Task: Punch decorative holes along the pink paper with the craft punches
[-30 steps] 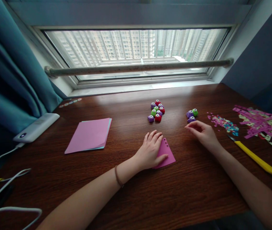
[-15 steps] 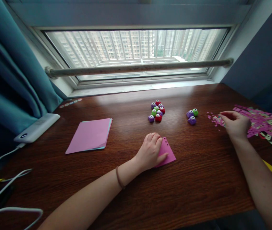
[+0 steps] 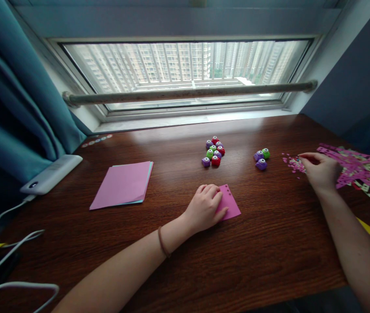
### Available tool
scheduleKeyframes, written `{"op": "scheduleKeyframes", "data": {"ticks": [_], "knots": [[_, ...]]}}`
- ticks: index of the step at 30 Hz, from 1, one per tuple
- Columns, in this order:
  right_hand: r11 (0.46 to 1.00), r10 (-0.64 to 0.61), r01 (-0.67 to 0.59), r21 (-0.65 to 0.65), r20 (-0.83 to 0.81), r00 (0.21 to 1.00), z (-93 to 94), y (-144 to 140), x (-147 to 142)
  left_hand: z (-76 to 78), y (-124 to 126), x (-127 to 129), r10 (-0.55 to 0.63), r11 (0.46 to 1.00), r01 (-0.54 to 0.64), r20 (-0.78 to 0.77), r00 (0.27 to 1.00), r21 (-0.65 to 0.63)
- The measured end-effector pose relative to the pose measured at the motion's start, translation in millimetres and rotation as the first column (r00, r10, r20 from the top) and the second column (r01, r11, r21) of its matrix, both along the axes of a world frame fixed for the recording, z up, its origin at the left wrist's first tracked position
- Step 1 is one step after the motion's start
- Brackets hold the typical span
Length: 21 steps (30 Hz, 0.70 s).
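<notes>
My left hand (image 3: 206,208) lies over a small pink sheet of paper (image 3: 232,207), fingers curled on it and thumb along its lower part. A few small punched holes show near the sheet's upper corner; the rest of it is hidden under the hand. At the right, my right hand (image 3: 324,170) is closed in a pinch, thumb and forefinger tips at a little heap of tiny pink paper cutouts (image 3: 293,163). What sits between those fingertips is too small to make out. Several purple, green and red craft punches (image 3: 216,161) stand clustered beyond my left hand.
Three more punches (image 3: 261,164) stand near the cutouts. Punched paper strips (image 3: 358,167) pile up beyond my right hand, with a yellow object (image 3: 367,227) below. Leftward lie a stack of coloured paper (image 3: 122,184), a white power bank (image 3: 52,174) and a white cable (image 3: 18,284).
The pink sheet under my left hand has turned slightly and shifted a little up and right. My right hand stays pinched at the cutouts.
</notes>
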State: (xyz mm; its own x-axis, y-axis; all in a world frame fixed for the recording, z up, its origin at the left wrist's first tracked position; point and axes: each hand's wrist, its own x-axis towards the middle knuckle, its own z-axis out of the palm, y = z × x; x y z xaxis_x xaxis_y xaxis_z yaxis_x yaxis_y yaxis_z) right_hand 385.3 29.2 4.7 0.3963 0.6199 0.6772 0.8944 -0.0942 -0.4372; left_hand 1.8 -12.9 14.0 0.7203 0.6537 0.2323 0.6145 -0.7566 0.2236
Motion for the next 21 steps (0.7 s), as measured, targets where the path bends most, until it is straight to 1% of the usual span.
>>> {"op": "scheduleKeyframes", "data": {"ticks": [4, 14, 21], "knots": [[1.000, -0.027, 0.027, -0.012, 0.019, 0.999, 1.3, -0.6, -1.9, -1.2, -0.2, 0.4, -0.003, 1.000, 0.003, 0.019, 1.000, -0.006], [0.998, -0.063, 0.063, 0.001, 0.089, 0.994, -1.8, 1.3, 4.2, -5.3, -0.2, 0.0, 0.011, 1.000, -0.011, 0.016, 1.000, -0.004], [0.999, -0.035, 0.035, 0.001, 0.088, 0.996, -0.4, 0.9, 4.1, -4.3, -0.3, 0.0, 0.022, 1.000, -0.022, 0.011, 1.000, -0.012]]}}
